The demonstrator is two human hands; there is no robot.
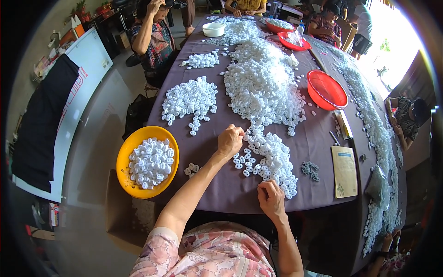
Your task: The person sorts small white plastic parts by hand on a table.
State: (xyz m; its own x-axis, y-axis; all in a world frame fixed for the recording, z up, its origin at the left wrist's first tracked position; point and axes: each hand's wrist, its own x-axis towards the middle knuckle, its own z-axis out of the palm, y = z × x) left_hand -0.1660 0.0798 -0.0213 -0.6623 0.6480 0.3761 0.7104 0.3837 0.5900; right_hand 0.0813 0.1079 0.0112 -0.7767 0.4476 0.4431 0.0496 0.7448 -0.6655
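Small white oval plastic pieces with slots lie in a narrow heap (274, 159) before me, joined at its far end to a large heap (260, 83). My left hand (230, 141) is closed, fingertips pinched, at the left side of the narrow heap. At its near end my right hand (271, 199) is closed too, thumb and forefinger together beside the pieces. What either hand pinches, if anything, is too small or hidden to make out. A few loose pieces (244, 162) lie flat between the hands. Left of my forearm stands a yellow bowl (123, 162) holding many white pieces.
A smaller heap (190, 99) lies far left. On the right are a red basket (340, 104), a brown notebook (344, 177) and a grey-green tangle (310, 171). Below the bowl stands a cardboard box (115, 210). Other people sit around the cloth-covered table (217, 196).
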